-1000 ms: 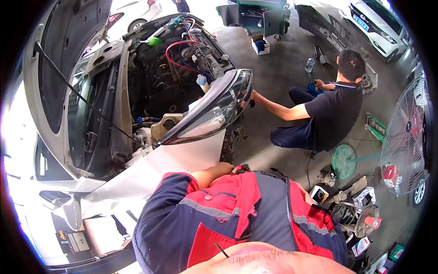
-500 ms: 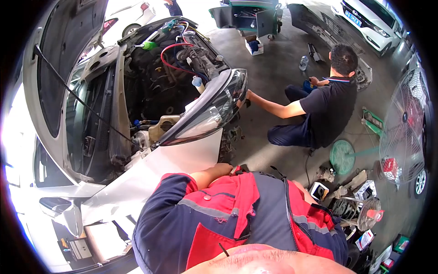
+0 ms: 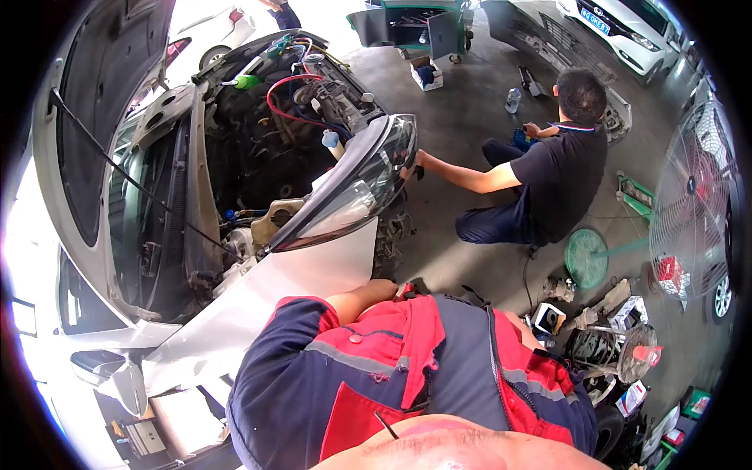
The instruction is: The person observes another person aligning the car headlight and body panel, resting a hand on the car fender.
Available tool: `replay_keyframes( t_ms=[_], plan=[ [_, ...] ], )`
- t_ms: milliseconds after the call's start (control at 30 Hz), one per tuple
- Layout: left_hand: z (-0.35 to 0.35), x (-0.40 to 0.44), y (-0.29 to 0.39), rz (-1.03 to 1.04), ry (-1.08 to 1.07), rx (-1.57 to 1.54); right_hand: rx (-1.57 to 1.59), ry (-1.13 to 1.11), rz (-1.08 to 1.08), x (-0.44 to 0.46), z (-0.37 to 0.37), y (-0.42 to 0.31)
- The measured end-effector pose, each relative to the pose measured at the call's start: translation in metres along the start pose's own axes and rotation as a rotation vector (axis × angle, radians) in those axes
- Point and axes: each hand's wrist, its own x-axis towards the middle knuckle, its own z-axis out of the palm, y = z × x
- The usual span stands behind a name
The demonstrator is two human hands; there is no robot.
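Note:
My left hand (image 3: 382,290) rests at the front of my red and navy jacket (image 3: 462,368), close beside the white fender (image 3: 325,274) of a car. Its fingers are hidden, so I cannot tell what it holds. Of my right arm only a bit of forearm (image 3: 523,329) shows; that hand is out of sight behind the jacket. Ahead of my left hand, a loose-looking headlight (image 3: 368,184) sits at the car's front corner. A crouching co-worker (image 3: 560,168) reaches one hand to the headlight's edge and holds something blue in the other.
The raised hood (image 3: 117,94) stands on a prop rod over the engine bay (image 3: 251,149), where a red hose (image 3: 274,98) loops. To the right are a large fan (image 3: 693,196) and several car parts and boxes (image 3: 548,319) on the floor. A green tool cart (image 3: 407,27) stands behind.
The view has shifted slightly, so the car and floor items sit a little further left. My arms look the same, and the co-worker still reaches to the headlight.

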Motion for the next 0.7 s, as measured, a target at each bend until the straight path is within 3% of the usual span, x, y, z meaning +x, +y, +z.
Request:
replay_keyframes(
  t_ms=[367,533,700],
  plan=[
    [-0.004,0.0,0.002,0.001,0.007,-0.016,0.003,0.001,0.048,-0.007,0.008,-0.008],
    [-0.037,-0.02,0.028,0.019,-0.053,-0.026,-0.012,0.017,0.066,-0.016,0.009,-0.014],
    [-0.002,0.007,-0.002,0.058,-0.053,0.008,-0.041,0.04,0.103,-0.023,0.009,-0.028]
  ],
)
